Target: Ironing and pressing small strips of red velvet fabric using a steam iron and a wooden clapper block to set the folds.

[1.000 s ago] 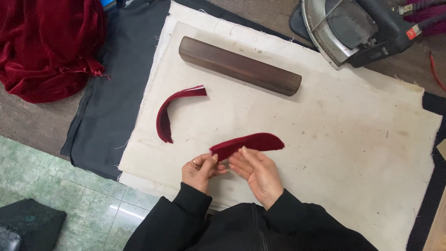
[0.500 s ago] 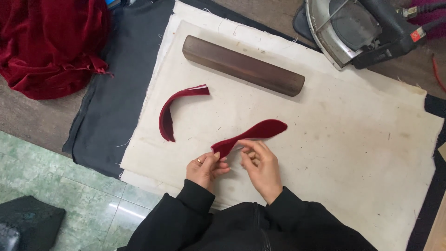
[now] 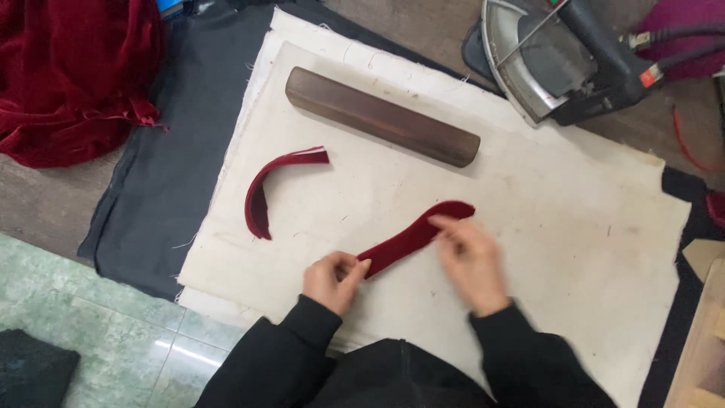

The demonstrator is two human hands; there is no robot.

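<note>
A curved dark red velvet strip [image 3: 411,236] lies on a cream pressing cloth [image 3: 529,227]. My left hand [image 3: 332,279] pinches its near end between thumb and fingers. Further along, my right hand [image 3: 468,257] has its fingertips on the strip's upper part, a little blurred by motion. A second curved red velvet piece [image 3: 264,193] rests alone on the cloth to the left, touched by neither hand.
A long dark wooden block [image 3: 381,117] lies at the cloth's far side. A steam iron [image 3: 544,64] with hoses sits at the top right. A heap of red velvet [image 3: 72,75] lies at the top left beside a dark grey cloth [image 3: 174,151].
My right hand has slid away from the left along the strip toward its far end, and the strip now lies stretched out longer. The left hand keeps its pinch.
</note>
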